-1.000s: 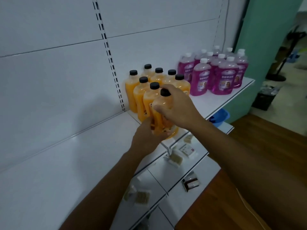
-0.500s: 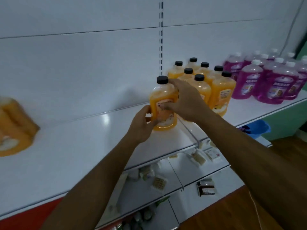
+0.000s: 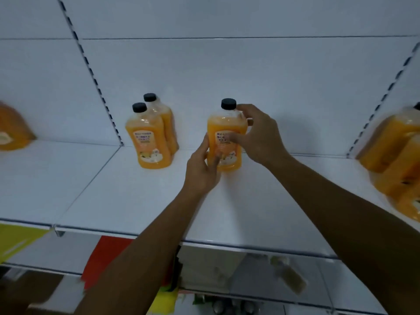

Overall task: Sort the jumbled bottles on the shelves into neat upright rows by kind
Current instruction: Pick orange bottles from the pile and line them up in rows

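- Mid-shelf, on the white shelf (image 3: 127, 201): both hands hold one upright orange bottle (image 3: 226, 135), black cap on.
- Left hand (image 3: 201, 171) grips its lower left side, fingers curled round it.
- Right hand (image 3: 259, 135) pinches the shoulder and label, thumb across the front.
- Two more orange bottles (image 3: 150, 135) stand upright to the left, well apart from it.
- Blurred orange bottles at both frame edges.

Bare forearms, no sleeves, 2 grips (image 3: 202, 169) (image 3: 261, 137)

Below the shelf I see a red panel (image 3: 106, 258), a yellow panel (image 3: 16, 239) at left, and a blurred packet (image 3: 293, 278) lying lower down.
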